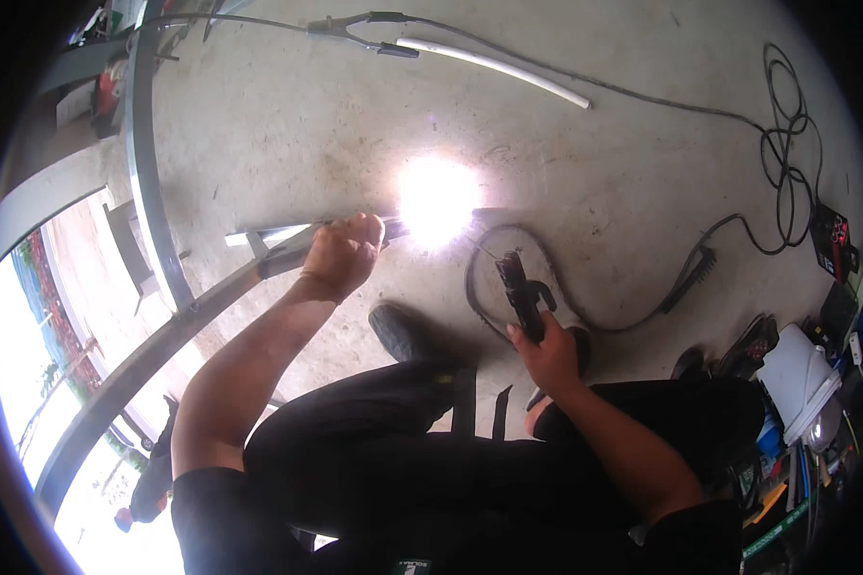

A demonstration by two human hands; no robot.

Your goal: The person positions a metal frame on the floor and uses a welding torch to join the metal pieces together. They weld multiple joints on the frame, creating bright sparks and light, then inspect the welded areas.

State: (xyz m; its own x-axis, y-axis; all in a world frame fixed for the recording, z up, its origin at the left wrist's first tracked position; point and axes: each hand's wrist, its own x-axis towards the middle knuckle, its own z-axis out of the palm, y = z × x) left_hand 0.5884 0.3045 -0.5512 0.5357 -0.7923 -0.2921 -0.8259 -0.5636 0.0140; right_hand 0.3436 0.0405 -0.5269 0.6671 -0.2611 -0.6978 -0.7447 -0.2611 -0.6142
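Note:
My right hand (551, 355) is wrapped round a black welding electrode holder (520, 295). From its jaws a thin electrode (485, 250) points up and left into a blinding white arc (438, 201). My left hand (343, 255) is closed on a dark steel bar (288, 257), just left of the glare. The bar's far part and the spot under the arc are washed out by the light. A shiny, flat-sided metal piece (283, 233) lies behind the bar, beside my left hand.
A steel frame (144, 355) spans the left side. A clamp (350, 27) and white tube (499, 69) lie at the far side. Cable (786, 177) loops over the concrete floor (623, 163) at right, near a wire brush (690, 280), a red-black machine (834, 241), a white container (798, 379) and tools.

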